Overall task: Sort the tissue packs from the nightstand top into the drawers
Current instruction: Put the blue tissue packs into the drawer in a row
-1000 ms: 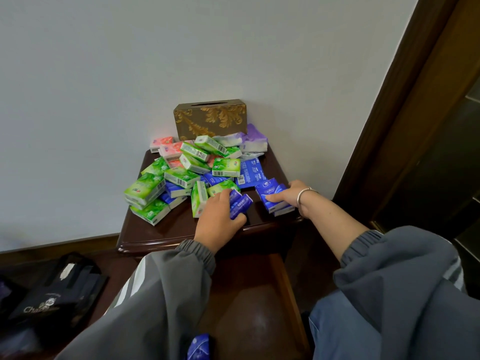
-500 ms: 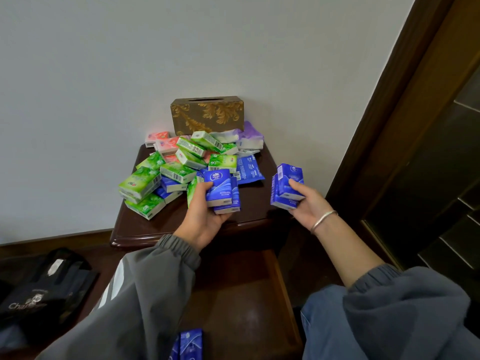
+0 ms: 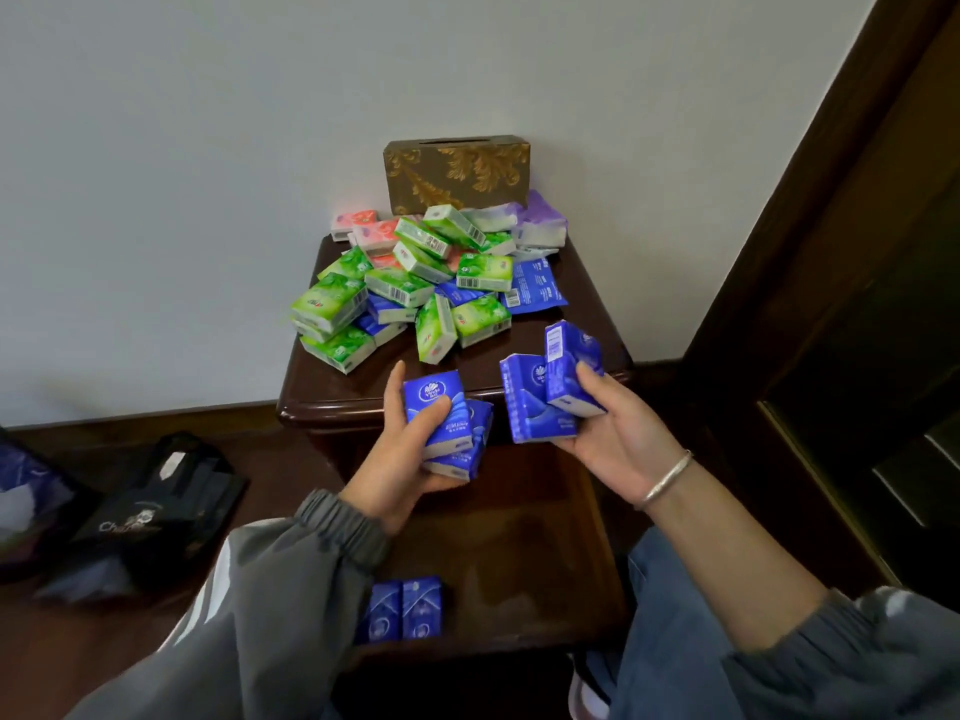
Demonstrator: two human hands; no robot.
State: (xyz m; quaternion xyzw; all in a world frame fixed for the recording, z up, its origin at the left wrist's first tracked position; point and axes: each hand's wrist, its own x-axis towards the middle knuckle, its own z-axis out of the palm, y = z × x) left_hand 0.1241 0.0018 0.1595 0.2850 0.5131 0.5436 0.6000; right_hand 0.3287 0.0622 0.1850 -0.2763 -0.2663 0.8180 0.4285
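We had one head-worn view, looking forward and steeply down from close above. The nightstand (image 3: 597, 324) filled centre frame, wall (image 3: 208, 148) behind it.

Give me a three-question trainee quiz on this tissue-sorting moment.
1. True or false: the left hand holds green packs.
2. Which colour are the packs already lying in the open drawer? A) pink B) blue C) purple
3. Fill in: the gold-patterned tissue box stands at the back of the nightstand top, against the ____.

Key: 1 false, it holds blue packs, as does the right hand; 2 B; 3 wall.
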